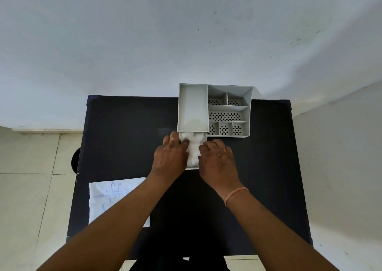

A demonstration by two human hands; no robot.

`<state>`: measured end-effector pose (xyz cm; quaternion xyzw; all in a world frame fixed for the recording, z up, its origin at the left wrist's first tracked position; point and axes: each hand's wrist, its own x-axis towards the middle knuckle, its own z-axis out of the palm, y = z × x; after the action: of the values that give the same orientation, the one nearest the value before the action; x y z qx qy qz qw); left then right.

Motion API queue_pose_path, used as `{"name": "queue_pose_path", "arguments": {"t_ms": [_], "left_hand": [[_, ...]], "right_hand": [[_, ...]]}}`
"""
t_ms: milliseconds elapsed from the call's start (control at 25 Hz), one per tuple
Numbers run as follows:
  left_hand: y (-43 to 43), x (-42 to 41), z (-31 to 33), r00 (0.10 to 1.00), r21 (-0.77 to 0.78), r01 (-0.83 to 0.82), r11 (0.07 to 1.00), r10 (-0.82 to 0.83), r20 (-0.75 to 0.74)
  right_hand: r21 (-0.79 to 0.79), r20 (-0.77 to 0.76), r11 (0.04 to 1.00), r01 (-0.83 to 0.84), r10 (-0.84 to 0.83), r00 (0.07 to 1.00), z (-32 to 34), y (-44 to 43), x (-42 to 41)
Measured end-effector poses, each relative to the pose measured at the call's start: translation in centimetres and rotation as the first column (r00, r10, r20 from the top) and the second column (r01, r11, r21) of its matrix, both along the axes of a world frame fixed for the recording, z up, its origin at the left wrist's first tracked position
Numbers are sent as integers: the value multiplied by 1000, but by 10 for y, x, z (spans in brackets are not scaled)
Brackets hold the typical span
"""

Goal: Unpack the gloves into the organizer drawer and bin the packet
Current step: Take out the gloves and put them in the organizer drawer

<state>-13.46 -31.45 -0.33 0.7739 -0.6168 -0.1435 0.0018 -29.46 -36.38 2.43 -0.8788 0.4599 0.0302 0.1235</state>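
A grey organizer (pixel 227 110) with several compartments stands at the back of a black table. Its drawer (pixel 192 168) is pulled out toward me from under the left compartment. White gloves (pixel 193 146) lie bunched in the drawer. My left hand (pixel 170 155) presses on the gloves from the left, its fingers curled over them. From the right, my right hand (pixel 218 157) pushes down on the same pile. A white packet (pixel 107 196) with blue print lies flat at the table's front left, partly under my left forearm.
The black table (pixel 268 167) stands against a white wall. A dark round object (pixel 75 160), partly hidden, shows beside the table's left edge on the tiled floor. I wear a pink band (pixel 235 194) on my right wrist.
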Motion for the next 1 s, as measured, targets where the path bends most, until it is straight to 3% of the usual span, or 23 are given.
{"name": "queue_pose_path", "arguments": {"t_ms": [120, 200, 320, 440, 520, 600, 720, 800, 880, 1000], "left_hand": [[14, 2, 1, 993, -39, 94, 995, -91, 70], [13, 3, 3, 987, 35, 136, 990, -139, 85], [-2, 1, 10, 982, 174, 142, 974, -162, 102], [-17, -2, 15, 982, 257, 139, 956, -167, 88], [-23, -4, 22, 987, 274, 115, 955, -141, 77], [-23, -4, 29, 988, 216, 102, 971, -125, 95], [-15, 0, 27, 986, 118, 124, 985, -136, 95], [-11, 3, 19, 986, 125, 147, 981, -155, 62], [-9, 3, 11, 986, 197, 150, 969, -160, 37], [-9, 4, 6, 987, 267, 155, 951, -160, -4]], "right_hand": [[7, 8, 985, -170, 170, 985, -5, -9, 3], [94, -51, 970, -225, 230, 972, -9, -17, 10], [300, -197, 933, -199, 265, 944, -11, -22, 22], [391, -231, 910, -137, 241, 943, -10, -25, 32], [380, -130, 918, -116, 177, 976, -6, -25, 32], [249, 121, 968, -26, -4, 993, -4, -23, 24], [137, 355, 935, 327, -355, 865, -6, -21, 6], [162, 289, 915, 370, -402, 869, -9, -21, 1], [211, 77, 949, 236, -256, 963, -15, -18, 3], [358, -186, 917, 175, -114, 976, -17, -19, 11]]}}
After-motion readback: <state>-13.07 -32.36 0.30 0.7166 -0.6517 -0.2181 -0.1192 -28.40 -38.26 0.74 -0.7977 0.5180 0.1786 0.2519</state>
